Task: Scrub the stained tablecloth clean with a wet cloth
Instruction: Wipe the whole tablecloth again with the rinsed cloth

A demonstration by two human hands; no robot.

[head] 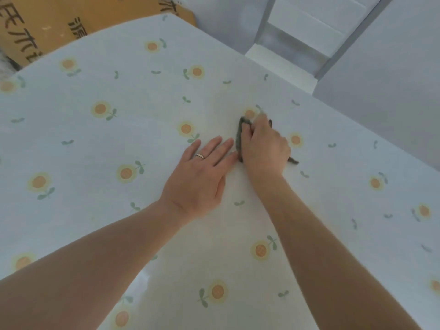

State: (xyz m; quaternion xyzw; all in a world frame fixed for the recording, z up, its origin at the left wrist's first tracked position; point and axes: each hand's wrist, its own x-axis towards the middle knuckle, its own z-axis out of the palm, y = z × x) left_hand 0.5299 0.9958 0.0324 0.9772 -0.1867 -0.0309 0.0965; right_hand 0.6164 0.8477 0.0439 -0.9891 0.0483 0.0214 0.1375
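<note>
Left hand (200, 172): flat, fingers straight, pinning the tablecloth (119, 79).
Right hand (264, 146): gripping the grey cloth (239, 139) mid-table.
Risk: we expect bunching if our 1 pinning hand lifts (stain itself unclear).

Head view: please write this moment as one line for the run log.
phase: scrub | left hand: flat on tablecloth, fingers straight | right hand: holds grey cloth, pressing it on tablecloth beside left fingertips

tablecloth (142, 96): pale white, orange-and-yellow flowers, green leaves
cloth (241, 136): dark grey
cardboard box (47, 22): brown, dark lettering
ring (200, 156): silver
</note>
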